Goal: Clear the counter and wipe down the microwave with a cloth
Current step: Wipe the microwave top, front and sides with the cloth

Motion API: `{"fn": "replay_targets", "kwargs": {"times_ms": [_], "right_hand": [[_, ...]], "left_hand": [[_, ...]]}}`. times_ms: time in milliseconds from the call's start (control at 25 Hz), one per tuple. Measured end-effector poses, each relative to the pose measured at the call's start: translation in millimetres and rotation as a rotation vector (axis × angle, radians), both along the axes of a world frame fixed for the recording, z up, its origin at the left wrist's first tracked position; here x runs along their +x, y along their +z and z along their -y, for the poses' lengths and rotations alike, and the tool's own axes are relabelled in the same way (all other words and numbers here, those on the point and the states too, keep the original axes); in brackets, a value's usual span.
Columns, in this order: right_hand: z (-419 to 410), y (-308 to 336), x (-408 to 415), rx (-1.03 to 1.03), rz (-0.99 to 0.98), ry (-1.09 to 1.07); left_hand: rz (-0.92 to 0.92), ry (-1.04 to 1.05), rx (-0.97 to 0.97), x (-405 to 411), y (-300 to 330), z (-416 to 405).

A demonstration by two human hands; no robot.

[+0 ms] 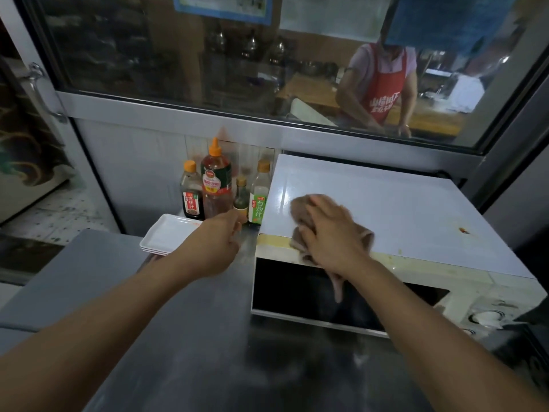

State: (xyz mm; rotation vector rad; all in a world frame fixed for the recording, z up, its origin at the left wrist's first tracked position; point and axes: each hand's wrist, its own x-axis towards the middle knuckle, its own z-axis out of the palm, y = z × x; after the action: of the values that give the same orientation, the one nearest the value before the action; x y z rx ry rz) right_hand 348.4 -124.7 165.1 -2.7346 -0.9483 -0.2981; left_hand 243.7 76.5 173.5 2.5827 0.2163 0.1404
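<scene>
Head view, single frame. Right hand lay flat, fingers spread, pressing a brownish cloth onto the white top of the microwave at its front-left corner. Part of the cloth bunched ahead of the fingertips; a tail hung below the wrist side of the hand, over the dark door glass.

Left hand reached forward over the steel counter, off to the side of the pressing hand. Its fingers were curled near a small bottle; whether they pinched anything could not be told, since the fingertips were blurred and partly hidden.

Beyond the left hand stood three more sauce bottles: a dark one, a tall orange-capped one and a pale green-labelled one, the last just beside the microwave's left wall. A stack of white trays sat under the left forearm's line.

Risks, as judged:
- Bottles crowded together; a reach into the group could tip a neighbour.
- Wiping stroke toward the left edge could carry the cloth off the top and knock the pale bottle.
- Hanging tail could smear the door.
- Brown stain lay far from the pressing hand, at the right edge, and could be missed.
</scene>
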Motion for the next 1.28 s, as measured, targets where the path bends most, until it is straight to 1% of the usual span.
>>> {"fn": "replay_targets", "kwargs": {"times_ms": [120,240,360,480,560,600,680,760,840,880,960,1040,1120,1200,1280], "right_hand": [[-34,-9,-31,0.021,-0.031,0.184],[-7,-11,-34,-0.039,0.007,0.228],[59,-11,-23,-0.054,-0.005,0.121],[136,-6,-16,-0.030,-0.014,-0.093],[158,-6,-15,-0.026,0.019,-0.218],[153,-8,-16,-0.030,0.044,-0.256],[124,-13,-20,-0.022,0.092,-0.223],[97,-18,-27,-0.009,0.103,-0.106],[100,-18,-27,-0.020,0.085,-0.017],[117,-16,-22,-0.027,0.067,-0.018],[168,-15,-9,-0.010,0.041,-0.101],[227,-11,5,0.006,0.013,-0.254],[266,-5,16,-0.001,0.003,-0.374],[263,-5,23,0.003,0.027,-0.412],[234,-7,22,-0.006,0.043,-0.334]], "left_hand": [[0.036,-0.005,-0.008,-3,1,4],[0.095,-0.023,0.013,0,2,12],[0.166,-0.078,0.103,11,3,33],[0.178,-0.197,0.212,25,1,57],[0.151,-0.223,0.255,29,-2,66],[0.142,-0.215,0.271,31,-2,68],[0.132,-0.177,0.283,34,-2,73],[0.135,-0.155,0.286,38,0,83],[0.158,-0.180,0.279,42,1,98],[0.169,-0.203,0.268,46,0,110],[0.186,-0.251,0.247,55,-3,137],[0.189,-0.288,0.241,66,-5,162],[0.180,-0.293,0.248,76,-5,181],[0.166,-0.269,0.262,82,-5,191],[0.163,-0.239,0.269,83,-3,198]]}}
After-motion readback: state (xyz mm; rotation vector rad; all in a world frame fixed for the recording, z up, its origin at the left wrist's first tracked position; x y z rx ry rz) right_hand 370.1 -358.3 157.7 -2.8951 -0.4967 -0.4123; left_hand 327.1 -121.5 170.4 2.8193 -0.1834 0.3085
